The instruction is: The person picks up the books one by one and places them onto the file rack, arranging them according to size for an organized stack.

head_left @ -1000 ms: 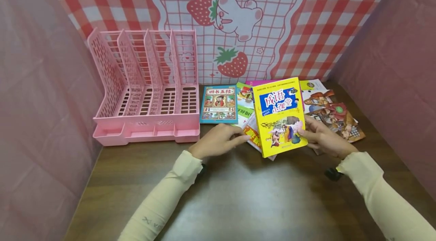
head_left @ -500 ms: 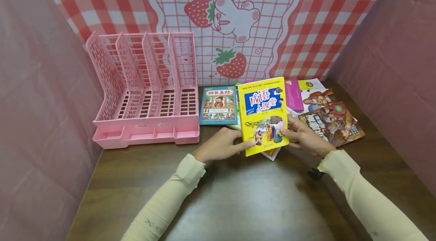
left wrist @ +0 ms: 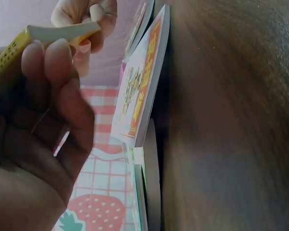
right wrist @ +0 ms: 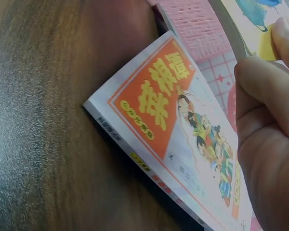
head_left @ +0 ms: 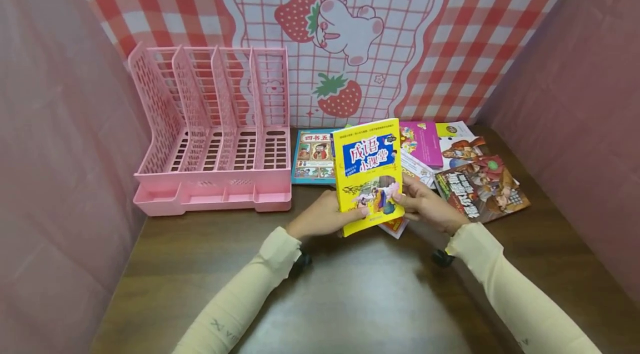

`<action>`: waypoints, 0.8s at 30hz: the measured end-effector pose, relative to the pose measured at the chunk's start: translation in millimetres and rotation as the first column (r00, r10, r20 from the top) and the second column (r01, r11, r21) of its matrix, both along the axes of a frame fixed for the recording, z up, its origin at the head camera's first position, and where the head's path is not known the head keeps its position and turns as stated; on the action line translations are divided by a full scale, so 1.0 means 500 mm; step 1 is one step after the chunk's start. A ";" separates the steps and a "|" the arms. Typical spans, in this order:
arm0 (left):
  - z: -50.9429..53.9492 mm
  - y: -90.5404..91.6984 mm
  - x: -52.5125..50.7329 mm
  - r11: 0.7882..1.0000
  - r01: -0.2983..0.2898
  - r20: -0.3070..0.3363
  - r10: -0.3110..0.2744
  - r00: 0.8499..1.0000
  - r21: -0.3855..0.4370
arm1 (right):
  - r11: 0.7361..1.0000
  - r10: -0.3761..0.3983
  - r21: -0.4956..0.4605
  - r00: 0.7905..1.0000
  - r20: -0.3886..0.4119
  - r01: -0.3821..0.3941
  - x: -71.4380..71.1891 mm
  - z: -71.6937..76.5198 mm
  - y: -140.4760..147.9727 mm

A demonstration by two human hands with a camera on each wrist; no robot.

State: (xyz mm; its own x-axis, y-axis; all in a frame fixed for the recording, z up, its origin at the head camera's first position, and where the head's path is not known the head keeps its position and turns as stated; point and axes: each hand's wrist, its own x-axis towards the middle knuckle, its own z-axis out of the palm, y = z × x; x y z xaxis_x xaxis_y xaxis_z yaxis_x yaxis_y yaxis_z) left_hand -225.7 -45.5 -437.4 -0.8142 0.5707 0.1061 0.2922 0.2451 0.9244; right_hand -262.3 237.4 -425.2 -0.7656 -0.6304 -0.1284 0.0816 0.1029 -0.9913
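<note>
A yellow book (head_left: 370,176) with a blue title panel is held up above the other books, its cover facing me. My left hand (head_left: 322,215) grips its lower left edge, thumb on the cover and fingers behind; the left wrist view shows those fingers (left wrist: 62,62) against the book. My right hand (head_left: 430,204) pinches the lower right edge, thumb in front. Below the yellow book lies a white and orange book (right wrist: 183,130), mostly covered in the head view. A blue book (head_left: 312,156) lies behind my left hand, partly hidden by the yellow one.
A pink file rack (head_left: 215,137) with upright dividers and small front trays stands at the left. Right of the yellow book lie a magenta book (head_left: 422,143) and a brown illustrated book (head_left: 482,190), overlapping others. A checked strawberry cloth (head_left: 345,37) hangs behind the wooden table (head_left: 350,298).
The yellow book has moved left with my right hand, uncovering the magenta book and partly covering the blue one. My left hand, free of it a second ago, now grips its left edge.
</note>
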 end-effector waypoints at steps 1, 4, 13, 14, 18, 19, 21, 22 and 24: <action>0.000 -0.001 0.001 1.000 -0.003 -0.011 0.003 1.000 0.002 | 1.000 -0.006 0.002 1.000 -0.010 0.006 0.001 -0.004 -0.004; 0.001 -0.004 0.002 1.000 -0.030 -0.031 0.030 0.999 -0.006 | 0.999 -0.042 0.020 0.997 -0.060 0.043 -0.002 -0.014 -0.016; 0.013 -0.026 -0.009 0.989 -0.148 -0.176 0.145 0.974 -0.005 | 0.989 -0.126 0.070 0.988 -0.087 0.132 -0.019 -0.049 -0.053; 0.016 -0.032 -0.011 0.988 -0.157 -0.196 0.154 0.968 0.000 | 0.988 -0.127 0.077 0.987 -0.096 0.135 -0.018 -0.051 -0.058; 0.031 -0.058 -0.019 0.982 -0.186 -0.213 0.186 0.959 0.020 | 0.981 -0.123 0.130 0.982 -0.145 0.142 -0.020 -0.055 -0.077; 0.035 -0.066 -0.020 0.981 -0.191 -0.202 0.193 0.960 0.028 | 0.979 -0.118 0.143 0.979 -0.164 0.142 -0.021 -0.055 -0.083; 0.044 -0.081 -0.023 0.978 -0.202 -0.182 0.206 0.961 0.040 | 0.974 -0.117 0.166 0.973 -0.198 0.151 -0.022 -0.054 -0.095; 0.048 -0.088 -0.025 0.977 -0.210 -0.179 0.214 0.960 0.043 | 0.971 -0.121 0.176 0.969 -0.217 0.161 -0.023 -0.054 -0.101; 0.057 -0.102 -0.027 0.972 -0.233 -0.184 0.236 0.954 0.037 | 0.967 -0.126 0.185 0.963 -0.237 0.173 -0.025 -0.054 -0.114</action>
State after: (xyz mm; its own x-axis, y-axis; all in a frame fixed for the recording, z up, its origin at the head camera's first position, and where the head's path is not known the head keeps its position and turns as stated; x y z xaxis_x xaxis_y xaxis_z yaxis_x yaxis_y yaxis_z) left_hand -239.4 -96.5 -409.0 -0.8898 0.3637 0.2757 0.3957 0.3137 0.8631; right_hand -275.0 180.3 -452.4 -0.8727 -0.4849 -0.0578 -0.1078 0.3068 -0.9457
